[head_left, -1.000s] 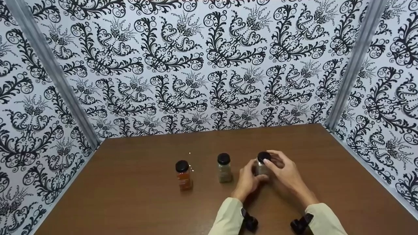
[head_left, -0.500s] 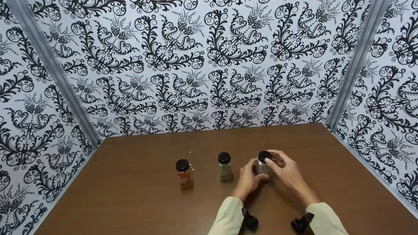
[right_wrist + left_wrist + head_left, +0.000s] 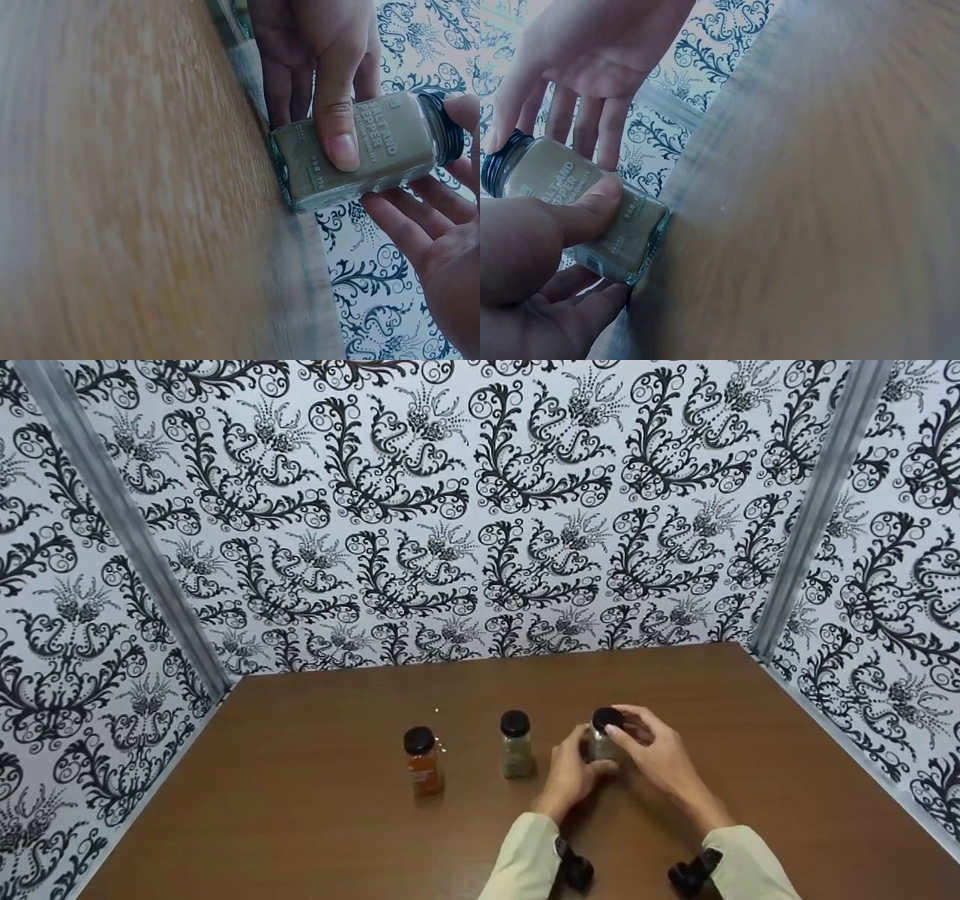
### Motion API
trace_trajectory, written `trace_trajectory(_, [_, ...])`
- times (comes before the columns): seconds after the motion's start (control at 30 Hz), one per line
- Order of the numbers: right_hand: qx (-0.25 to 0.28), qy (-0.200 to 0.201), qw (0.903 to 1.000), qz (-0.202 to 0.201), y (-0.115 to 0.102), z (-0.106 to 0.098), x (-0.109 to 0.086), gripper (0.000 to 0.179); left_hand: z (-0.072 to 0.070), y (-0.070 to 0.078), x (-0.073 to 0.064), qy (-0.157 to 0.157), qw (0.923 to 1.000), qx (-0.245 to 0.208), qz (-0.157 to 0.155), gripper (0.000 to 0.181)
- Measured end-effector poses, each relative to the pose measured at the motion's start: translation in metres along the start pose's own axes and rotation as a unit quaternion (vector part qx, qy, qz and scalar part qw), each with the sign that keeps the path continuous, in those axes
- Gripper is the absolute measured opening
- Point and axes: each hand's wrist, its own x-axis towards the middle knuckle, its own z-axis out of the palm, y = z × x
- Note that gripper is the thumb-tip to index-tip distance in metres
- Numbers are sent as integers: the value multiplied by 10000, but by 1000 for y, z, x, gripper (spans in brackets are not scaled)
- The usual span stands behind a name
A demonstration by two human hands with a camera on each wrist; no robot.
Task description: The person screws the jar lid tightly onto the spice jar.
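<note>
A square glass spice jar (image 3: 382, 142) labelled "SALT AND PEPPER", filled with grey-green powder, stands upright on the brown table (image 3: 315, 840). My left hand (image 3: 568, 776) grips its lower body, thumb across the label and fingers behind, as the left wrist view shows. At the top, my right hand (image 3: 664, 754) holds the jar's black lid (image 3: 506, 161) between thumb and fingers, with the other fingers stretched out along the jar's far side. Left of my hands stands a second black-lidded jar (image 3: 517, 754) of greenish powder.
Farther left is a black-lidded jar (image 3: 424, 771) with orange-red contents, small bright specks (image 3: 441, 746) of light beside it. Patterned black-and-white walls (image 3: 480, 510) enclose the table at the back and both sides, with grey strips (image 3: 814, 495) at the corners.
</note>
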Motion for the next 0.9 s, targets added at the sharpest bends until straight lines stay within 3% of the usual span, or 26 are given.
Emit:
trace_trajectory(0.6, [34,13,10000,9,-3,-1,0,33,-1,1,2,-14,10000,13,58,53])
trace_trajectory(0.9, [-3,18,10000,-54,-1,0,-1,40,1,-2,1,2,9999,122,30,53])
